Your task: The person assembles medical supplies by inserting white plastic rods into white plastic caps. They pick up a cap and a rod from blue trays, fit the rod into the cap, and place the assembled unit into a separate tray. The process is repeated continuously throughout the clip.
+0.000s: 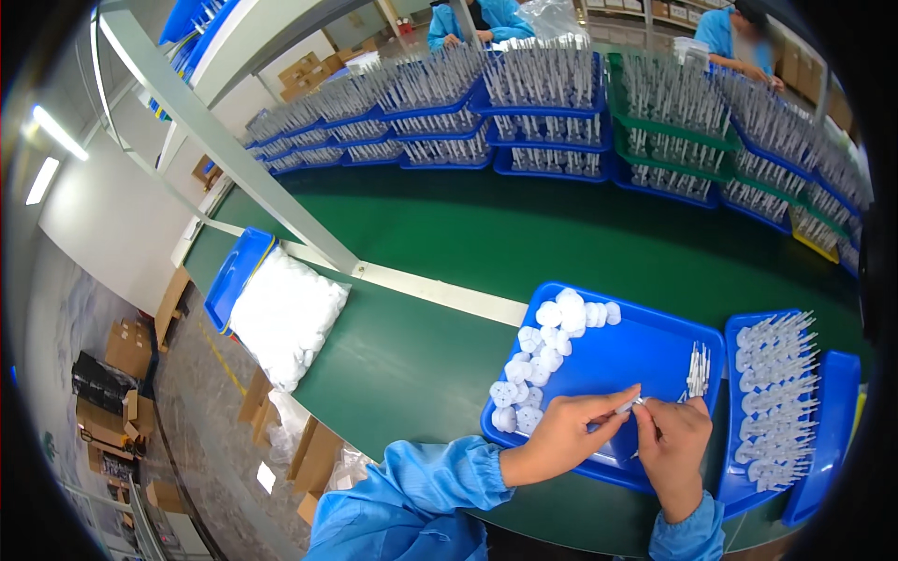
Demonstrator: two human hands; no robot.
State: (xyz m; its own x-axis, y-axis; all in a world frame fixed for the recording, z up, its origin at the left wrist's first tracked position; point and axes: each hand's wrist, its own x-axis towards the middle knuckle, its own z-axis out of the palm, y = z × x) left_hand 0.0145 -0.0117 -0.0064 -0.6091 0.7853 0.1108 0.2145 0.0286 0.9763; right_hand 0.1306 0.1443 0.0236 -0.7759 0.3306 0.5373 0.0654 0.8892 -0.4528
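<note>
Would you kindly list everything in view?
work tray: one, blue, front right
discs: many, white, work tray's left
sticks: several, white, work tray's right
small piece: one, white, over work tray
filled tray: one, blue, right
stemmed pieces: many, white, in filled tray
outer tray: one, blue, far right
bag: one, white-filled, left
tray beside bag: at least one, blue, left
stacked trays: many, mostly blue, far side
bench surfaces: two, green, beneath trays
post: one, grey, upper left
lights: two, white, upper left
boxes: several, brown, left
co-workers: two, blue-sleeved, far side
left hand and right hand: one each, bare, holding small piece
</note>
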